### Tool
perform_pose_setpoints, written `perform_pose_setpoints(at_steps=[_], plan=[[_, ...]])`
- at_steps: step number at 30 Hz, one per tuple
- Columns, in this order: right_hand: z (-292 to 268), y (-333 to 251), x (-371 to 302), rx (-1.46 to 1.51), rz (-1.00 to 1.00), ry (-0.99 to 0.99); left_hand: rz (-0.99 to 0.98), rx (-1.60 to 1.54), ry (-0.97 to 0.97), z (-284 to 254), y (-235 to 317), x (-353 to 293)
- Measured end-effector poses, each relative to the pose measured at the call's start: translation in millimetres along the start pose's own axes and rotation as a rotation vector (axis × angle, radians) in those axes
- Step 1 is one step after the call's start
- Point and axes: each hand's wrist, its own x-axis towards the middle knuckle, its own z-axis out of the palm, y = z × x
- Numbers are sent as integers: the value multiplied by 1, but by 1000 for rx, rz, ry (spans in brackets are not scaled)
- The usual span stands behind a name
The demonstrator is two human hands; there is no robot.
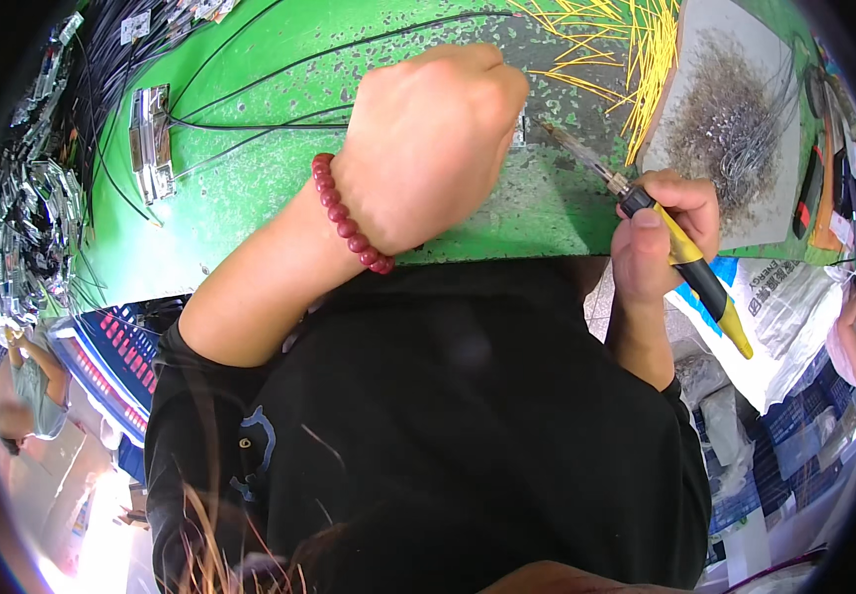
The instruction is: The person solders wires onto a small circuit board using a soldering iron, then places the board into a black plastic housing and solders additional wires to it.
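Note:
My left hand (438, 148), back up and fingers curled out of sight, rests low over the green bench. Thin black cables (260, 126) run from the left and pass beneath it. A small silvery part (519, 131) peeks out at its right side; whether the fingers grip it is hidden. My right hand (661, 233) is closed round a yellow-and-black soldering iron (690, 257). The iron's tip slants up and left, just right of the small part and apart from it. A shiny metal block (151, 144) sits on the bench to the left, beside the cables.
Yellow wires (654, 79) lie spread at the back right. Next to them is a pale board (784, 148) with a heap of dark, wiry scrap. Many metal connector-like pieces (22, 228) pile up at far left. Tools (824, 188) line the right edge. Other people are in the background.

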Motion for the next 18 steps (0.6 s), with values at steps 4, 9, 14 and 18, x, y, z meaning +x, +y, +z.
perform_pose_setpoints(at_steps=[4, 9, 14, 18], plan=[[-2, -1, -2, -29, 23, -18, 8, 56, -93, -4, 0, 5], [-3, 1, -3, -90, 41, -34, 18, 53, -109, -3, -1, 7], [-1, 0, -2, -87, 55, -52, 13, 38, -91, -5, -1, 5], [0, -1, -1, -154, 43, -76, 13, 29, -89, -2, -3, 5]])
